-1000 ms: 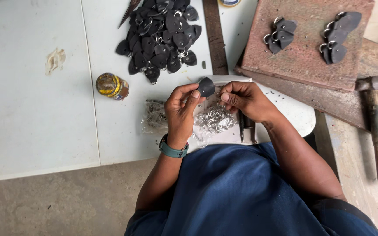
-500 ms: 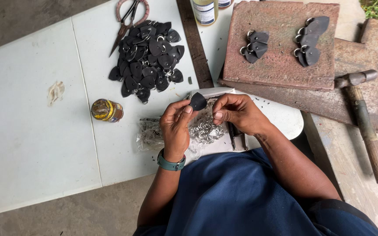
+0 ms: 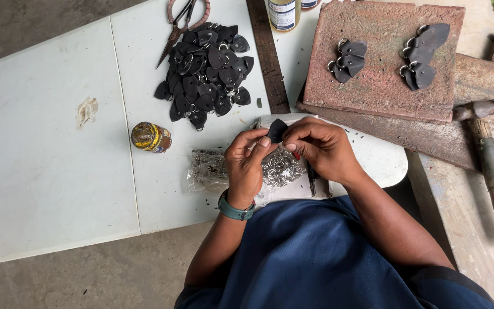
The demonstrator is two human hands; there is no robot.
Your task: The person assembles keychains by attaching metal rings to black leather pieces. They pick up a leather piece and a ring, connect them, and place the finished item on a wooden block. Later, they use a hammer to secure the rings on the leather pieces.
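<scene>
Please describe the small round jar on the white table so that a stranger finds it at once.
On the white table, look below the pile of black leather pieces. The small jar lies on its side, alone, multicoloured with a yellow end.

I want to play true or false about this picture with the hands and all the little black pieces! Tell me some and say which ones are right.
1. Both hands hold one small black piece together. True: the left hand and the right hand pinch it between their fingertips.
2. The scissors lie next to the hammer. False: they lie at the top of the pile of black pieces; the hammer is far off at the right.
3. Black pieces with rings sit on the reddish block. True, in two small groups.
4. The small round tin is in the left hand. False: it stands alone on the white board.
5. The left wrist wears a green band. True.
</scene>
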